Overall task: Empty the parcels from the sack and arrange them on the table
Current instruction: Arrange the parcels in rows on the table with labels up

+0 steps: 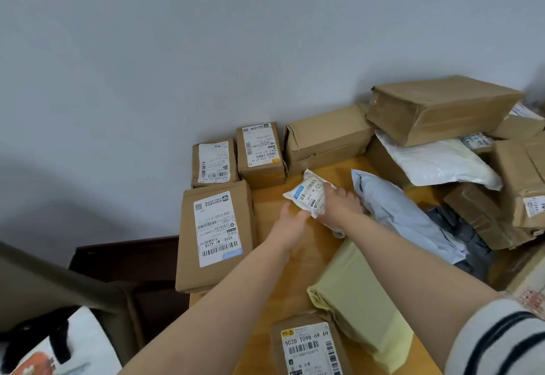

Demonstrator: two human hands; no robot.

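Both in there: left hand point(290, 221) curled under the small white labelled parcel point(308, 196), right hand point(339, 201) gripped its right edge, just above the wooden table point(309, 256).

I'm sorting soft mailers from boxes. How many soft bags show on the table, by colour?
White: 2, small white bag, large white bag
Pale blue bag: 1
Yellow-green bag: 1
Dark grey bag, partly buried: 1
Total: 5
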